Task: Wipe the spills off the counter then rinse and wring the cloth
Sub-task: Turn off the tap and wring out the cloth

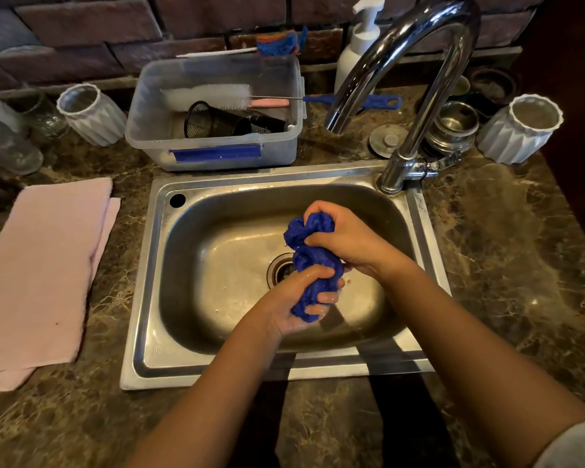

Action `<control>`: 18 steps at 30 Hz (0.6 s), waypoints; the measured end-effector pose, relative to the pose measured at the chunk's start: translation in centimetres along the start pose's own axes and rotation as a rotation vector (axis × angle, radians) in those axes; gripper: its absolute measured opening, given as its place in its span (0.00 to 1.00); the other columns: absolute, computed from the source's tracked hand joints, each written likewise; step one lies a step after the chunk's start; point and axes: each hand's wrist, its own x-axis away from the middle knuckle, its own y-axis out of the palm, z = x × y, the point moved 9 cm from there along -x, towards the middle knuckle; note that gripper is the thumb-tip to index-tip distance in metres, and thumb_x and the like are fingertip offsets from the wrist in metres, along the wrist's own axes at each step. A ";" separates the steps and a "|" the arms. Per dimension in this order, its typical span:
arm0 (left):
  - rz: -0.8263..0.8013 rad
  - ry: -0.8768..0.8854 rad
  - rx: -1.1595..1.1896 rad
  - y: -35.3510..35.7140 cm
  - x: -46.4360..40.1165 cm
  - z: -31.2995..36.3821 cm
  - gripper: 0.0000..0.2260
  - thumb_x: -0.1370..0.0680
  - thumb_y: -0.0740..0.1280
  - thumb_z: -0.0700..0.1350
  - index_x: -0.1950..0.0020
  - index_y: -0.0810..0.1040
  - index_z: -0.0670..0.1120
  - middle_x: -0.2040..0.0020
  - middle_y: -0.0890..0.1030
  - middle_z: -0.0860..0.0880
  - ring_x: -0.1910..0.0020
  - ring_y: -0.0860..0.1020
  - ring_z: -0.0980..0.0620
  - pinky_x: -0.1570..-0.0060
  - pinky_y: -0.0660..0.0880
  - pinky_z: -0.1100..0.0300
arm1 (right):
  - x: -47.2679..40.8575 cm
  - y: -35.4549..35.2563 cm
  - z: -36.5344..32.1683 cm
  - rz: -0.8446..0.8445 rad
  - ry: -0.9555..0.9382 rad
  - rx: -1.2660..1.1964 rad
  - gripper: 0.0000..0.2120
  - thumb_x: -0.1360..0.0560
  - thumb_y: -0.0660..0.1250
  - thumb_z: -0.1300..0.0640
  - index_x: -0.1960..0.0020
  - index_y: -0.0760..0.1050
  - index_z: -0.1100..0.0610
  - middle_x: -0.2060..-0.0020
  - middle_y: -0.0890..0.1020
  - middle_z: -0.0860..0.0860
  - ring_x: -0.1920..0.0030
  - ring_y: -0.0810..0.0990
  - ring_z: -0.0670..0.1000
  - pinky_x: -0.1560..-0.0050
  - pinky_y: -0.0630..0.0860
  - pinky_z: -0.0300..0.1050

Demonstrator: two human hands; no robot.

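Note:
A wet blue cloth (309, 256) is bunched and twisted over the steel sink (149, 298), above the drain (281, 270). My left hand (294, 304) grips its lower end, fingers wrapped round it. My right hand (341, 236) is closed on its upper end, farther from me. Both hands hang inside the basin, apart from its walls. No water runs from the chrome tap (395, 59), whose spout ends above the sink's back edge. The dark marbled counter (507, 251) surrounds the sink.
A folded pink towel (41, 275) lies on the counter left of the sink. Behind the sink stands a clear plastic tub (213, 140) with brushes and a mesh cup. White ribbed cups (92, 113) (520, 130), a soap pump bottle (358, 45) and metal strainers (453, 126) line the back.

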 end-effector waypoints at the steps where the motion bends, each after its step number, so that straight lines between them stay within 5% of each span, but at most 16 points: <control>1: -0.010 -0.015 -0.001 0.0 0.1 -0.2 0.11 0.29 0.62 0.41 0.49 0.73 0.40 0.70 0.75 0.49 0.79 0.67 0.59 0.84 0.58 0.71 | -0.1 -0.1 0.2 -0.007 0.015 -0.023 0.13 0.31 0.64 0.72 0.60 0.71 0.54 0.65 0.75 0.51 0.62 0.74 0.50 0.61 0.73 0.44; 6: -0.061 -0.081 0.026 0.1 0.4 -1.2 0.06 0.26 0.64 0.46 0.56 0.73 0.43 0.73 0.70 0.51 0.79 0.67 0.58 0.83 0.59 0.70 | -0.1 -0.1 0.8 -0.038 0.051 -0.062 0.14 0.30 0.62 0.74 0.61 0.71 0.55 0.66 0.74 0.52 0.63 0.73 0.50 0.61 0.72 0.43; 12: 0.160 -0.070 -0.258 -2.1 0.1 -1.6 0.12 0.24 0.63 0.41 0.68 0.68 0.44 0.77 0.68 0.52 0.81 0.63 0.58 0.81 0.56 0.68 | 0.6 0.4 2.7 -0.018 0.096 -0.129 0.13 0.29 0.63 0.73 0.59 0.71 0.55 0.64 0.75 0.52 0.61 0.74 0.50 0.60 0.73 0.43; 15: 0.049 -0.082 -0.126 -1.6 0.1 -1.6 0.11 0.27 0.65 0.42 0.70 0.72 0.44 0.77 0.69 0.52 0.81 0.65 0.58 0.82 0.58 0.68 | 1.2 -0.2 2.5 -0.010 0.066 -0.139 0.13 0.28 0.67 0.66 0.47 0.73 0.53 0.53 0.79 0.53 0.51 0.78 0.51 0.51 0.77 0.45; 18: -0.172 -0.069 0.044 -0.1 0.7 -0.9 0.09 0.32 0.71 0.43 0.66 0.72 0.44 0.76 0.71 0.51 0.81 0.68 0.57 0.82 0.62 0.68 | 2.6 -0.3 2.7 -0.139 0.063 -0.144 0.30 0.27 0.67 0.63 0.31 0.60 0.43 0.36 0.72 0.52 0.38 0.75 0.51 0.41 0.75 0.47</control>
